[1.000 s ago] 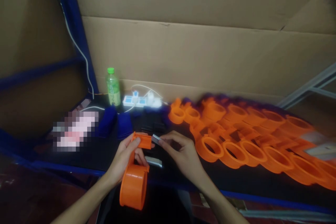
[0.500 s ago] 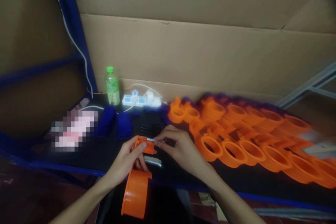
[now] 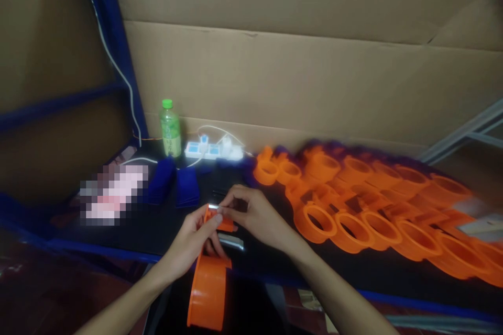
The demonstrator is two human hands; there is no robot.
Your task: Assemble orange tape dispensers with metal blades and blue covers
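My left hand (image 3: 200,233) is closed round the narrow end of an orange plastic piece (image 3: 208,293), whose wide curved part hangs below the hand at the table's front edge. A small toothed metal strip (image 3: 214,207) lies against the top of that narrow end. The fingertips of my right hand (image 3: 245,212) pinch the strip's right side. Just behind the orange piece, a silvery metal object (image 3: 231,241) rests on the black table (image 3: 133,235).
Many orange ring-shaped pieces (image 3: 381,227) cover the right side. Blue pieces (image 3: 187,187), a green-capped bottle (image 3: 171,131) and a white power strip (image 3: 212,151) with cables stand behind my hands. A blurred-out pink item (image 3: 118,193) lies at the left.
My right hand has moved left with the metal strip, which now sits further over the orange piece's narrow end. My left hand still holds the piece.
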